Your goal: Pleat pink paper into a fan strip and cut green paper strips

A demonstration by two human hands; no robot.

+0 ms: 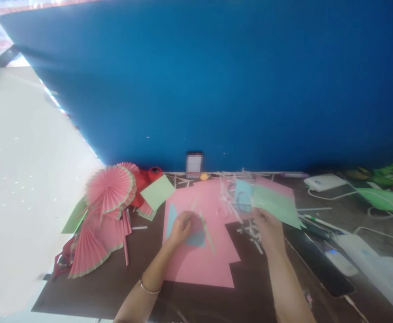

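My left hand is over the pink paper sheet, its fingers curled together beside a blue paper piece. Whatever it may hold is too blurred to make out. A thin pale strip lies just right of those fingers. My right hand is closed at the lower left edge of a pale green paper sheet; blur hides what is between its fingers. Close to it are a small light blue paper and several scattered white paper strips.
Folded pink paper fans crowd the table's left side, near a light green paper and a red roll. On the right lie a black phone, a white power strip and cables. A blue panel stands behind.
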